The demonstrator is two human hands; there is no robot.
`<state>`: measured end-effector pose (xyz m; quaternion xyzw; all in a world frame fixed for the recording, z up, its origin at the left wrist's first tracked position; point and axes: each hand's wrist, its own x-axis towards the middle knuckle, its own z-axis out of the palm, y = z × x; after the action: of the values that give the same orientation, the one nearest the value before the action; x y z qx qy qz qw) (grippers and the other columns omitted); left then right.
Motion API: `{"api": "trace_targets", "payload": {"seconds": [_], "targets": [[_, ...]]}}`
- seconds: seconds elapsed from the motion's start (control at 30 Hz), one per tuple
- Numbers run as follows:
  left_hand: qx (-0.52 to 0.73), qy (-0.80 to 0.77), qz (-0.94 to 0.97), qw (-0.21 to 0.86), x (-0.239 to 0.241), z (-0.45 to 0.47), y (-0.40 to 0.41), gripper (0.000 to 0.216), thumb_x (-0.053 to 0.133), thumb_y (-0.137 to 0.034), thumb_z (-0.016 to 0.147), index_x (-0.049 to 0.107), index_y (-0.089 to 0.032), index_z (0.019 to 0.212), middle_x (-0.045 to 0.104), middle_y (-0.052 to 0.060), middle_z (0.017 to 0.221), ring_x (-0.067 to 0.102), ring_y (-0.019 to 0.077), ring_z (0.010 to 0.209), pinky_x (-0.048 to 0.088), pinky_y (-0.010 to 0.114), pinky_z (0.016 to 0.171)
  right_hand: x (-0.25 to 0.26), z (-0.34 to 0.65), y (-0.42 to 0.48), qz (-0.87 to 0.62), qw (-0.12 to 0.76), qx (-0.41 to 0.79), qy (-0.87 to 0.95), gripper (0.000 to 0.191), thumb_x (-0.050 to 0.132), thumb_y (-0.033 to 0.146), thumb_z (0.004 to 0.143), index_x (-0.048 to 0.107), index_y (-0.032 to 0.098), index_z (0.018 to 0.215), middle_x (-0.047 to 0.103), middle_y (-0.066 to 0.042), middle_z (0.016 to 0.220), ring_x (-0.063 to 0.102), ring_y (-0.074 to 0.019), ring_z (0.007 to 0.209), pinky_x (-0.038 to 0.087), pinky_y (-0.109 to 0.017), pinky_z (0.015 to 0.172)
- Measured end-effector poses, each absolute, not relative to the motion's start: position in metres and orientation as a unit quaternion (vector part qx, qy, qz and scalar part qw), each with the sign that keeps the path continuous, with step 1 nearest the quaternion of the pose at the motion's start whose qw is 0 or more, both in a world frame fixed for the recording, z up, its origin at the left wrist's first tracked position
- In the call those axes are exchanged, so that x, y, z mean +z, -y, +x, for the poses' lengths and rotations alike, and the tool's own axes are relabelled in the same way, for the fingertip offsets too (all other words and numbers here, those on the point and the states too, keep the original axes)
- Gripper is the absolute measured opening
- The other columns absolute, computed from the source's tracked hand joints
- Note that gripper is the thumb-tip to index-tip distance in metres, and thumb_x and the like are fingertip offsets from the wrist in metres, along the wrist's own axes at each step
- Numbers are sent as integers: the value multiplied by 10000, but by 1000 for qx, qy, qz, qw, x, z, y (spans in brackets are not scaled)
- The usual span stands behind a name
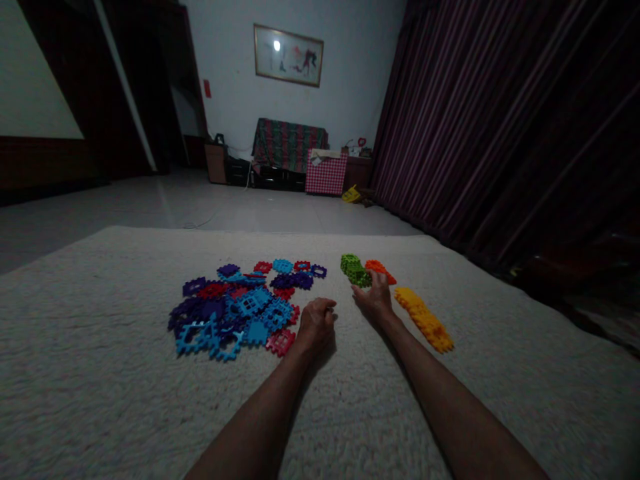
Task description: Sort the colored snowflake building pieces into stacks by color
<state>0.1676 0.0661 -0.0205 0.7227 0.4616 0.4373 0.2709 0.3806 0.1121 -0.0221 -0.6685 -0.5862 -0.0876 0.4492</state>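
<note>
My left hand [317,325] rests on the pale mat with its fingers curled in; whatever they may hold is hidden. Just left of it spreads a mixed pile of toothed plastic building pieces, among them light blue pieces [254,302], dark purple pieces [193,313] and a pinkish-red piece [281,342]. My right hand [376,300] has thumb and fingers apart, close to the near side of some green pieces [351,265]. Whether a fingertip touches them I cannot tell. Orange pieces [379,267] lie just beyond that hand. To its right, yellow pieces [424,319] lie overlapped in a row.
The mat [345,407] covers the floor in front of me, with tiles [265,210] beyond. A cloth-covered piece of furniture [287,143] and a red checked cloth [326,173] stand by the far wall. A dark curtain [450,120] hangs at the right.
</note>
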Motion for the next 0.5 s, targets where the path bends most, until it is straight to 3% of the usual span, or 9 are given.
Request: {"api": "trace_targets", "payload": {"seconds": [0.5], "targets": [[441,-453,734,249,-27,170,-68,348,563,-4,758,766,-161,993,759,81,965,691,207,923,549,350,892,-30,382,-124,-654,423,-110,617,538,662,279,743,558,169,1259,561,-168,1230,511,-336,1229,474,-524,1041]]}}
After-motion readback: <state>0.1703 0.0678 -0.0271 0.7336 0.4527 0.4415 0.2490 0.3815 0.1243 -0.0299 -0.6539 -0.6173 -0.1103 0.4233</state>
